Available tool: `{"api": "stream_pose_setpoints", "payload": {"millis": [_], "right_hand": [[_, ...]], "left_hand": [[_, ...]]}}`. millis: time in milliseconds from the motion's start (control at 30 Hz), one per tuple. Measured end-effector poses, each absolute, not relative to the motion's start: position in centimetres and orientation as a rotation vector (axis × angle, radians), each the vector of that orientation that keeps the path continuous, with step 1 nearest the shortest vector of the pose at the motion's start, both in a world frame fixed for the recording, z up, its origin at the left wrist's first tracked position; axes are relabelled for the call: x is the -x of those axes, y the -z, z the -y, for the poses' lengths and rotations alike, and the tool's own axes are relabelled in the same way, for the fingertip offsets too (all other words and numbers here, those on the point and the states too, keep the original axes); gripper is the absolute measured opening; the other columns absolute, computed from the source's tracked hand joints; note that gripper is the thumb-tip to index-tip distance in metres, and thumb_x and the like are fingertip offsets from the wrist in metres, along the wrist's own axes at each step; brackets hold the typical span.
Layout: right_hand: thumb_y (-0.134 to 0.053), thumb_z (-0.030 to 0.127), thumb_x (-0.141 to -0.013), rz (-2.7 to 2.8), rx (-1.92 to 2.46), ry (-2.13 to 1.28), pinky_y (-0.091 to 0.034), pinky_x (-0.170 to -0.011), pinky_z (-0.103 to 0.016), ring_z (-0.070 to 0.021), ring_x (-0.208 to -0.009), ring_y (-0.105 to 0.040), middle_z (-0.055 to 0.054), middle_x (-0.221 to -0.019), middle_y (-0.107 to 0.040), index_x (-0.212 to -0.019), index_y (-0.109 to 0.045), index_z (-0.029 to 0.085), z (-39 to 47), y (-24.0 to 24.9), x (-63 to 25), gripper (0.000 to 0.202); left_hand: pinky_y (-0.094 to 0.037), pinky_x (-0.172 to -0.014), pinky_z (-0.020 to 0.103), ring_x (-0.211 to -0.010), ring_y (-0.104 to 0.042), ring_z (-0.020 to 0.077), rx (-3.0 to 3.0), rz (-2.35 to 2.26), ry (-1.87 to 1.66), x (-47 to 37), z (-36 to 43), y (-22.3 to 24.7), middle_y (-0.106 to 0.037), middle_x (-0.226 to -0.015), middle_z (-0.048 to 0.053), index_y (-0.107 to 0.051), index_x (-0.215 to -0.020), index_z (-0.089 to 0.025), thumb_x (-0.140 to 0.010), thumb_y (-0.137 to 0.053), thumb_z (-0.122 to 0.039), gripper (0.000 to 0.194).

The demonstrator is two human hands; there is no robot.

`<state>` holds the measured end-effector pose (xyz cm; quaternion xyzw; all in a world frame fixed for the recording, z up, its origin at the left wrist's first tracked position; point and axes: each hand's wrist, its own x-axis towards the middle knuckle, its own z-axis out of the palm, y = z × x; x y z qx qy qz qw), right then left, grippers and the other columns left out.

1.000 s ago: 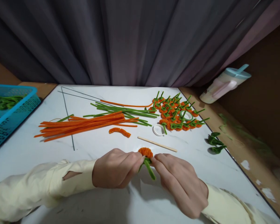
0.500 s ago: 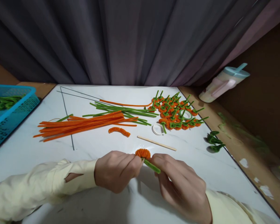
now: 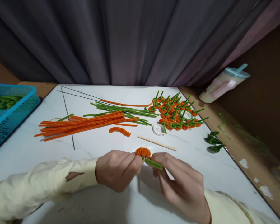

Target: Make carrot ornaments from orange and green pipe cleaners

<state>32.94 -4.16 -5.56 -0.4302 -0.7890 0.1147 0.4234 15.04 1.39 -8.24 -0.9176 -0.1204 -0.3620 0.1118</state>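
Note:
A ribbed orange coil (image 3: 143, 152) is pinched at its lower side by my left hand (image 3: 120, 169), whose fingers are closed. From under the coil a green fuzzy stem (image 3: 153, 163) slants down to the right. My right hand (image 3: 180, 183) has its thumb and index finger pressed around that stem, near its lower end. Beyond the hands lie a thin wooden stick (image 3: 156, 143) and a short curved orange coil (image 3: 119, 131). Long orange pipe cleaners (image 3: 84, 124) are heaped at the left, with green pipe cleaners (image 3: 126, 110) just behind them.
Many orange rounds with green stems (image 3: 172, 110) cluster at the back right, beside a white ring (image 3: 158, 129) and a tape roll (image 3: 185, 115). A blue basket (image 3: 28, 102) stands left. At right are dark green pieces (image 3: 216, 147) and a tumbler (image 3: 220, 85).
The green stem's free end has swung slightly up and right, and the fingers of my right hand have shifted with it. My left hand keeps its pinch.

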Motion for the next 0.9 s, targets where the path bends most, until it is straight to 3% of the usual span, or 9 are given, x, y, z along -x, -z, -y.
{"api": "stream_pose_setpoints", "payload": {"millis": [100, 200, 333, 467, 633, 767, 900], "right_hand": [[-0.046, 0.014, -0.085, 1.697, 1.209, -0.836, -0.041, -0.044, -0.02, -0.0092, -0.044, -0.052, 0.0, -0.049, -0.057, -0.071, -0.059, 0.015, 3.7, 5.0, -32.3, 0.019], [-0.056, 0.03, -0.082, 1.331, 1.312, -1.416, -0.04, -0.041, -0.02, -0.0088, -0.036, -0.049, 0.002, -0.04, -0.054, -0.067, -0.057, 0.015, 3.1, 4.8, -32.2, 0.021], [-0.066, 0.038, -0.073, 1.052, 1.248, -1.75, -0.039, -0.044, -0.021, -0.0086, -0.035, -0.049, 0.002, -0.04, -0.055, -0.065, -0.056, 0.015, 2.0, 4.9, -32.5, 0.026], [-0.07, 0.039, -0.068, 1.102, 1.27, -1.739, -0.039, -0.043, -0.021, -0.008, -0.034, -0.047, 0.002, -0.04, -0.055, -0.064, -0.056, 0.014, 1.2, 4.8, -33.0, 0.029], [-0.07, 0.042, -0.066, 1.224, 1.397, -1.515, -0.034, -0.038, -0.021, -0.0092, -0.034, -0.046, 0.003, -0.039, -0.051, -0.066, -0.056, 0.014, 1.1, 4.5, -33.0, 0.032], [-0.062, 0.041, -0.075, 1.373, 1.406, -1.429, -0.035, -0.04, -0.021, -0.0093, -0.037, -0.046, 0.003, -0.044, -0.05, -0.068, -0.055, 0.015, 1.1, 4.4, -33.4, 0.028], [-0.054, 0.028, -0.083, 1.65, 1.359, -1.085, -0.04, -0.054, -0.023, -0.011, -0.056, -0.05, 0.0, -0.062, -0.055, -0.069, -0.056, 0.017, 0.9, 4.6, -33.8, 0.018]], "left_hand": [[-0.032, -0.037, 0.026, -0.042, -0.044, 0.0121, 2.76, 0.381, 1.069, -15.1, -1.5, 8.2, -0.051, -0.052, 0.0, -0.047, -0.091, -0.009, -0.085, -0.032, -0.008, 0.017], [-0.034, -0.039, 0.025, -0.042, -0.045, 0.012, 2.783, 0.416, 1.108, -15.2, -1.6, 8.4, -0.051, -0.051, -0.001, -0.047, -0.088, -0.011, -0.087, -0.03, -0.01, 0.017], [-0.033, -0.04, 0.025, -0.043, -0.048, 0.0109, 2.719, 0.531, 1.102, -15.4, -1.6, 8.9, -0.054, -0.053, -0.002, -0.047, -0.082, -0.014, -0.089, -0.033, -0.011, 0.016], [-0.036, -0.043, 0.022, -0.044, -0.05, 0.0088, 2.779, 0.719, 1.081, -15.6, -1.5, 8.8, -0.06, -0.062, -0.001, -0.049, -0.088, -0.013, -0.091, -0.033, -0.014, 0.016], [-0.039, -0.048, 0.015, -0.043, -0.048, 0.0055, 3.363, 1.2, 1.094, -15.8, -1.8, 7.3, -0.051, -0.053, -0.006, -0.046, -0.079, -0.017, -0.092, -0.03, -0.017, 0.021], [-0.039, -0.045, 0.015, -0.045, -0.049, 0.0064, 3.609, 1.603, 1.018, -16.0, -1.9, 6.6, -0.051, -0.055, -0.006, -0.045, -0.083, -0.018, -0.09, -0.038, -0.029, 0.015], [-0.04, -0.041, 0.015, -0.043, -0.052, 0.007, 3.732, 1.864, 1.027, -16.2, -1.7, 6.3, -0.053, -0.055, -0.005, -0.045, -0.085, -0.017, -0.089, -0.039, -0.032, 0.016]]}}
